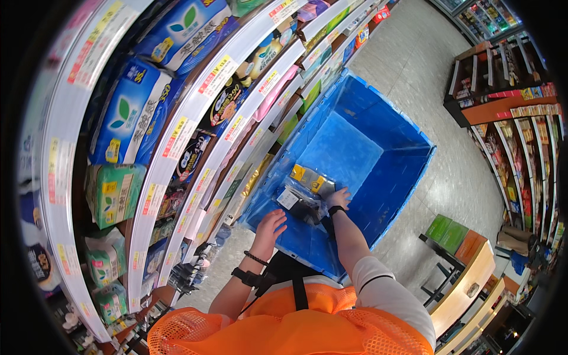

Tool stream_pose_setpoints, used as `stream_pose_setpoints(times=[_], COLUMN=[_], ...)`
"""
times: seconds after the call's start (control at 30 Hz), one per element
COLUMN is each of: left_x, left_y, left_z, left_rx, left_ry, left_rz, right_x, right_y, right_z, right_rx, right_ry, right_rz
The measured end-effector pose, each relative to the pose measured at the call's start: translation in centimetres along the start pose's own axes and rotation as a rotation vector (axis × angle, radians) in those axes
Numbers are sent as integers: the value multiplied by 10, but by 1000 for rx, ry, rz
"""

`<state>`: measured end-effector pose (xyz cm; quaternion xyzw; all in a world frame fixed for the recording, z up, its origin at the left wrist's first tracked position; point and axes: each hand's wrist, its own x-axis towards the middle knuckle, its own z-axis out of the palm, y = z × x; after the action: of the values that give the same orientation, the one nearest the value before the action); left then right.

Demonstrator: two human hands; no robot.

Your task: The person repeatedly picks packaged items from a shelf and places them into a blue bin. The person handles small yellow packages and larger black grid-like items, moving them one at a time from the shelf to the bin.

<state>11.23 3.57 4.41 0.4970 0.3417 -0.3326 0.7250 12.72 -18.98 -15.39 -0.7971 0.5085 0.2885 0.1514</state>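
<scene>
A large blue plastic tote stands before me beside the store shelf. Several clear-wrapped packets lie together inside it: a grey packet with yellow labels and dark packets with a white label. My right hand reaches into the tote, its palm down at the right end of these packets and touching them; whether its fingers grip one cannot be told. My left hand hovers over the tote's near left rim, fingers apart and holding nothing.
Shelves with price-tag strips rise close at my left, holding blue sanitary pad packs and green packs. A wooden counter with green boxes stands at the right. Snack shelves are farther off, beyond the tiled floor.
</scene>
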Motion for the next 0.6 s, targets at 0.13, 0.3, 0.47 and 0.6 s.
stream_pose_setpoints(times=[0.13, 0.3, 0.47, 0.6], left_x=[-12, -41, -78, -123], left_y=[-4, -13, -53, -73], left_z=[0, 0, -16, -32], left_rx=[-21, -38, -109, -177], left_ry=[-9, -28, -94, -98], left_rz=[53, 125, 143, 204], right_x=[9, -2, -85, -177], right_y=[20, 34, 52, 68], right_z=[20, 18, -28, -78], right_rx=[33, 28, 342, 406], right_ry=[-260, -512, -871, -995], right_rz=[-153, -642, -772, -790])
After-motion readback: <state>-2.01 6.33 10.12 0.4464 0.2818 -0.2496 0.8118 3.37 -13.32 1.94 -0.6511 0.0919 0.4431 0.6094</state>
